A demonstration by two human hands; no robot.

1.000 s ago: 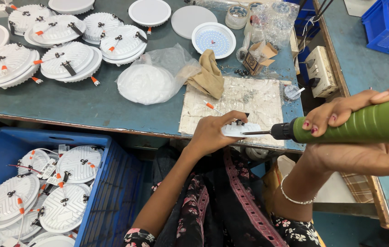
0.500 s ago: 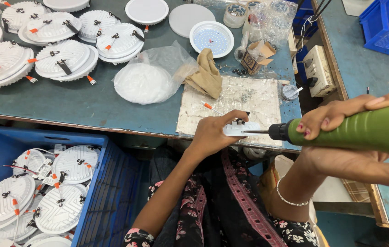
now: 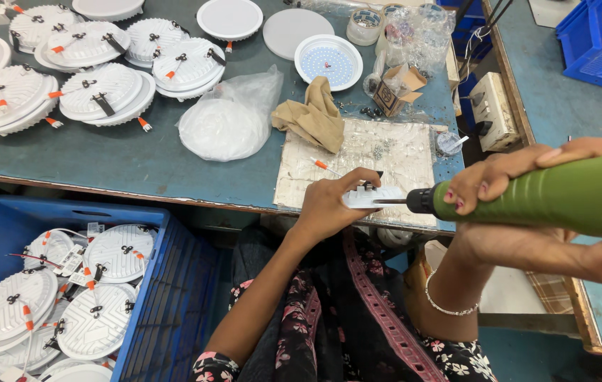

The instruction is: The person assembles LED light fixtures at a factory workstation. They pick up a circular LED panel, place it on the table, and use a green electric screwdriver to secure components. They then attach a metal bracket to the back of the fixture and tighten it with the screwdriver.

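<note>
Hands are busy at the near edge of the green worktop point(image 3: 173, 159): the left hand point(image 3: 329, 205) presses down on a small white part point(image 3: 371, 196), with fingers curled over it, and keeps it flat on a worn, pale mat point(image 3: 379, 159). The right hand point(image 3: 527, 177) is wrapped tight around a fat green power screwdriver point(image 3: 555, 194), and its thin metal tip touches the white part from the right side. A crumpled tan cloth point(image 3: 315, 117) lies just beside the mat, and a round white lamp cover in a clear plastic bag point(image 3: 226, 124) sits near the cloth. Farther back on the worktop are many round white lamps point(image 3: 95, 88) stacked with their backs up, and one open lamp with small dots inside point(image 3: 328, 61). A little cardboard box point(image 3: 394, 92) stands near the back of the mat. Down on the left, below the worktop, a blue crate point(image 3: 166, 283) holds more round white lamps, piled on each other
</note>
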